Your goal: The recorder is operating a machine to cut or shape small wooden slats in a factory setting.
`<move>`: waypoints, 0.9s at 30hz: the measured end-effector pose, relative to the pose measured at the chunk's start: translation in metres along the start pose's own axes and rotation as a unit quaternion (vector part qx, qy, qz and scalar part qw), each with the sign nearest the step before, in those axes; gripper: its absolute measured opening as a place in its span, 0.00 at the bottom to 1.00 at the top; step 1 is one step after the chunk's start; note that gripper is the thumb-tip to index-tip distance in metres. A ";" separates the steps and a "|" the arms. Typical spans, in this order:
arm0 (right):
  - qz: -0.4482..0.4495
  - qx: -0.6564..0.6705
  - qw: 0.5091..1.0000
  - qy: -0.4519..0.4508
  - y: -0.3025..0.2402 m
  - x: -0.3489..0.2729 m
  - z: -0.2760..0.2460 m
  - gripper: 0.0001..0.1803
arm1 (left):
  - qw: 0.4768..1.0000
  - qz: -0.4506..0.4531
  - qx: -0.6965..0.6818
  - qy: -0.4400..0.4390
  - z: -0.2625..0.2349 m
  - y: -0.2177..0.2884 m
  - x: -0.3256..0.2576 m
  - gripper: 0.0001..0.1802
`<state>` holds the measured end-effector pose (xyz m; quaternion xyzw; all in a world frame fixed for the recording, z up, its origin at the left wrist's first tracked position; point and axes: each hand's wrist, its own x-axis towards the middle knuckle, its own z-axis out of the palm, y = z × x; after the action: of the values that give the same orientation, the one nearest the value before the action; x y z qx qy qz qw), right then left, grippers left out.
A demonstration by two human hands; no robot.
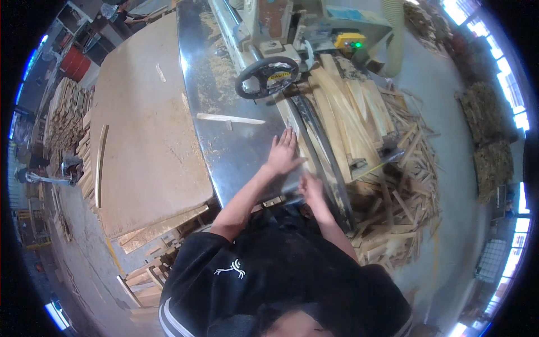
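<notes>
A long, pale wooden strip (284,112) lies on the metal saw table (233,151), along a dark guide rail, and runs forward under the machine. My left hand (283,153) rests flat on it, fingers stretched forward and thumb out to the right. Closer to my body, my right hand (310,186) is curled at the strip's near end; its fingertips are slightly blurred. The machine's black handwheel (267,77) sits ahead of my left hand. A thin offcut (231,118) lies crosswise on the metal, left of the strip.
Sawdust covers the table's far part. A wide brown board (149,129) adjoins it on the left, with a narrow stick (101,165) on top. Planks (345,106) are stacked right of the rail, beside a heap of scrap wood (401,224). A yellow switch box (349,40) shows a green light.
</notes>
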<state>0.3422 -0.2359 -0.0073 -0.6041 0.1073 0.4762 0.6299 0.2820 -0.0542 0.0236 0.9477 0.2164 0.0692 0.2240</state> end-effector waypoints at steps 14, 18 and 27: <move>-0.077 0.051 0.990 0.104 -0.035 0.082 0.134 0.26 | 0.971 -0.032 -0.150 0.182 -0.061 -0.045 -0.080 0.30; -0.068 0.056 0.996 -0.004 -0.034 0.129 0.122 0.23 | 0.972 -0.079 -0.110 0.194 -0.062 -0.048 -0.181 0.24; 0.042 0.041 0.973 -0.223 -0.101 0.199 0.153 0.10 | 0.837 -0.375 0.022 0.398 -0.030 -0.011 -0.386 0.19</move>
<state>0.4526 0.0081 -0.0441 -0.4516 0.0093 0.6202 0.6413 -0.0748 -0.2037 0.0316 0.6897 0.6270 0.3463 0.1063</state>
